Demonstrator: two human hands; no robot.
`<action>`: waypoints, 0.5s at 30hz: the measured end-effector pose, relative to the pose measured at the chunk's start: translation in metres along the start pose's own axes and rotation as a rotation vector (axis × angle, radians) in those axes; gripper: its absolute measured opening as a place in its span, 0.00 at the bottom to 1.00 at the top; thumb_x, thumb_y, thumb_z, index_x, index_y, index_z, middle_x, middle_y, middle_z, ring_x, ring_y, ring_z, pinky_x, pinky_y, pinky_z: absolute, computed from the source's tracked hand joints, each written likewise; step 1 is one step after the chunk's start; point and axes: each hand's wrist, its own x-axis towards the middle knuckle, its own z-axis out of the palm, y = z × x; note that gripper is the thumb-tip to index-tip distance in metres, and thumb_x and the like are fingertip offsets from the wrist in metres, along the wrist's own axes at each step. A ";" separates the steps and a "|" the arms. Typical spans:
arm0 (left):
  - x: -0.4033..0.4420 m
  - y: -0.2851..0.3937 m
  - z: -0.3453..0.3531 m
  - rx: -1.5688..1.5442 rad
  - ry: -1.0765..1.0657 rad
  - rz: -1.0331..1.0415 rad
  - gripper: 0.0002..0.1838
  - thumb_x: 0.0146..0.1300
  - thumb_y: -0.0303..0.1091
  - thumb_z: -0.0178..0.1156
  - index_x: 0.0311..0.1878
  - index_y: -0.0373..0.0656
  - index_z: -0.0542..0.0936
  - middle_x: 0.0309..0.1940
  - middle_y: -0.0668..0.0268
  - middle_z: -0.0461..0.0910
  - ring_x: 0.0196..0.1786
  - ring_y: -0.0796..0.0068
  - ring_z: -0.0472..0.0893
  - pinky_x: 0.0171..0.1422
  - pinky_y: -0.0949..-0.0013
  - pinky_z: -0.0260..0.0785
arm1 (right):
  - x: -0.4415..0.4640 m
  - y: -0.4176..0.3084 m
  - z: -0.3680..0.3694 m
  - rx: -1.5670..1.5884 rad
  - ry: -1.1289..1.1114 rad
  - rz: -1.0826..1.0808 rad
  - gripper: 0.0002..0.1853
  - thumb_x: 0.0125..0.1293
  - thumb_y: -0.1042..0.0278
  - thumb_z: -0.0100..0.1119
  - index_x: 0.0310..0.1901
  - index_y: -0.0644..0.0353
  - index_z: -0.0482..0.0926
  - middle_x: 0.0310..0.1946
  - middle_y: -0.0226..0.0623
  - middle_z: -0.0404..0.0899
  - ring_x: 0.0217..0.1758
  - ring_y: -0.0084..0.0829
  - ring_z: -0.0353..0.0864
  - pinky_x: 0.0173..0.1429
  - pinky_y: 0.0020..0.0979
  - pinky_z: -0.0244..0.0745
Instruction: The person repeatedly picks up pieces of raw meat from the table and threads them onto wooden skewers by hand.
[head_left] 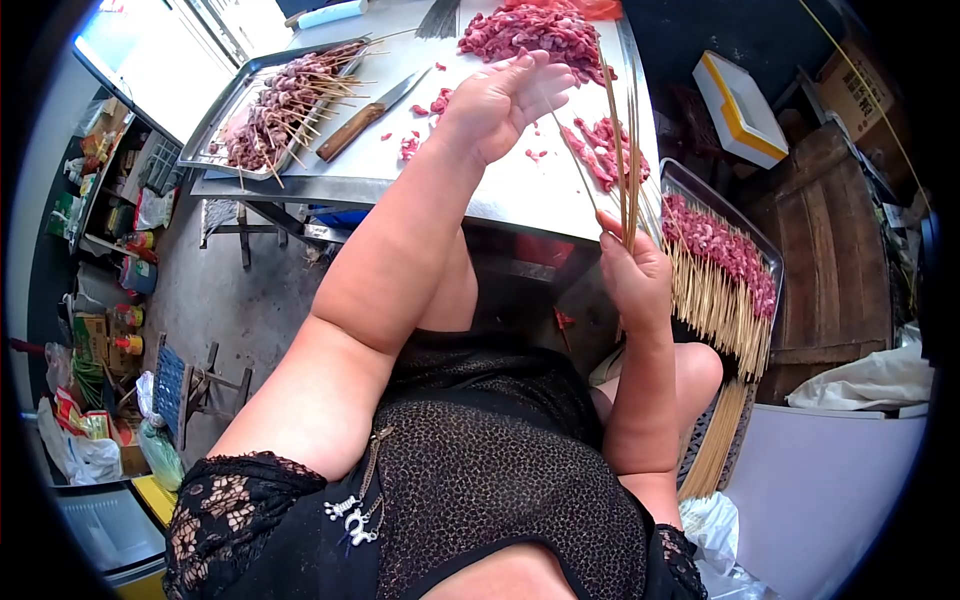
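Observation:
My left hand [505,105] is raised over the white table [440,195], palm showing and fingers apart, with nothing in it. Just beyond it lies a large heap of raw meat pieces [540,38]. My right hand [637,270], at the table's near edge, is closed around several thin wooden skewers [630,160] that point up and away. One skewer leans off to the left of the others. Behind these skewers, more meat strips [600,150] rest on the table. Small meat scraps [410,147] lie left of my left hand.
A knife [358,128] lies beside a metal tray [210,125] of meat skewers [280,110] at the left. Another tray [777,262] of skewered meat stands at the right, above bare skewers [715,440]. A white-and-yellow box [740,110] is at the back right.

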 end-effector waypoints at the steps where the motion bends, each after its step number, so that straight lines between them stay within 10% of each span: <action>1: 0.000 0.000 0.000 -0.002 -0.010 -0.003 0.12 0.70 0.30 0.43 0.50 0.32 0.68 0.46 0.48 0.76 0.50 0.56 0.79 0.56 0.55 0.75 | 0.000 0.000 0.000 0.000 -0.001 0.000 0.14 0.65 0.74 0.54 0.52 0.64 0.77 0.21 0.19 0.67 0.21 0.10 0.60 0.24 0.14 0.54; 15: -0.002 -0.008 0.003 -0.010 -0.018 -0.014 0.10 0.70 0.29 0.44 0.47 0.33 0.71 0.45 0.48 0.77 0.50 0.57 0.79 0.56 0.56 0.75 | 0.001 0.009 0.011 -0.071 0.082 -0.073 0.14 0.65 0.73 0.54 0.52 0.62 0.78 0.22 0.17 0.68 0.23 0.09 0.61 0.26 0.14 0.56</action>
